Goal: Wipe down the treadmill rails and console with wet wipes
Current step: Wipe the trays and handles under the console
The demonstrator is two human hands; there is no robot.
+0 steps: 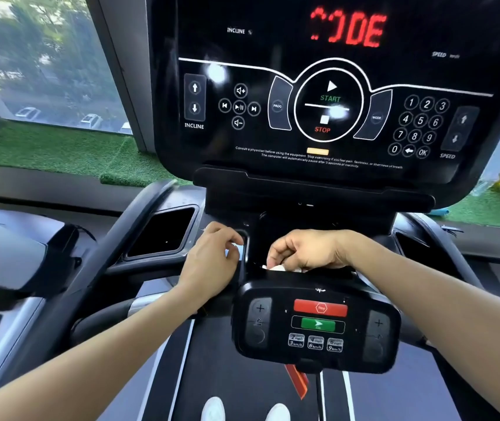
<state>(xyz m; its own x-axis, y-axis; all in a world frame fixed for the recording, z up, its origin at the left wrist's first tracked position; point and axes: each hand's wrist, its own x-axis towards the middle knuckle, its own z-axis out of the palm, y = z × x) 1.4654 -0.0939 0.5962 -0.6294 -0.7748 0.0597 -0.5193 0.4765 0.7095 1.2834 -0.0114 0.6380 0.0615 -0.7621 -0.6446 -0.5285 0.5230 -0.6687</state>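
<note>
The treadmill's big black console fills the top, its display lit with red letters. Below it sits a small control panel with red stop and green go buttons. In the dark recess behind that panel, my right hand pinches a white wet wipe, mostly hidden by the panel's top edge. My left hand curls its fingers on a pale blue-white pack at the recess's left side; little of the pack shows. The black left rail and right rail curve down at the sides.
A dark cup-holder tray lies left of my left hand. A red safety strap hangs under the small panel above the belt, where my white shoes stand. Another treadmill is at the left, artificial grass and a window beyond.
</note>
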